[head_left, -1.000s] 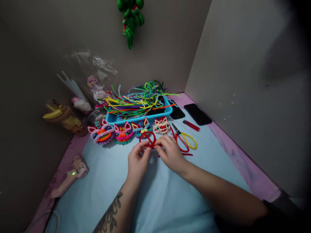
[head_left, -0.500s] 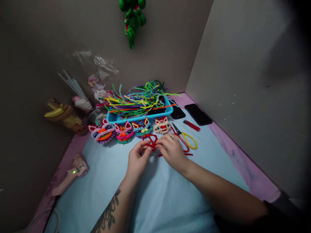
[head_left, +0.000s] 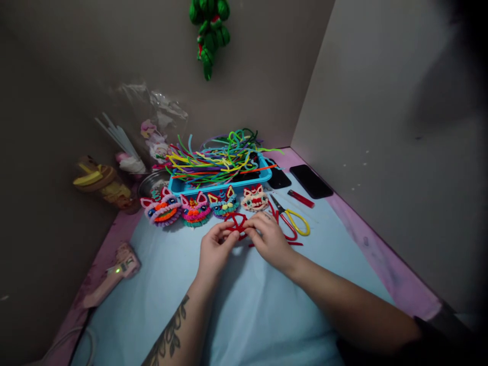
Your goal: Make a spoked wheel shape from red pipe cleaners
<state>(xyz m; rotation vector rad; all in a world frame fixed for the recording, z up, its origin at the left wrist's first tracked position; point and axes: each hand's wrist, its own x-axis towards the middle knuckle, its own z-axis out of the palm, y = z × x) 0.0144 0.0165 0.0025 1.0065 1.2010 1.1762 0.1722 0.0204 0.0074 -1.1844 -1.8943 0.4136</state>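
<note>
A red pipe-cleaner frame, round with crossing spokes, is held up between both hands above the blue cloth. My left hand pinches its left side between thumb and fingers. On the opposite side, my right hand grips it with closed fingertips, which partly hide the frame. Loose red pipe-cleaner pieces lie under and beside the right hand. Scissors with one red and one yellow handle rest just beyond it. Several lion-head figures made of pipe cleaners, one of them cream and red, stand in a row behind the hands.
A blue tray heaped with colourful pipe cleaners stands at the back. To its right lie a phone and a red lighter. A pink glue gun with a lit green light is at left. A cup stands behind.
The red frame has tilted slightly, so more of its round shape and spokes shows. Both hands keep their pinch on it, nearly in place. The whole view has shifted slightly.
</note>
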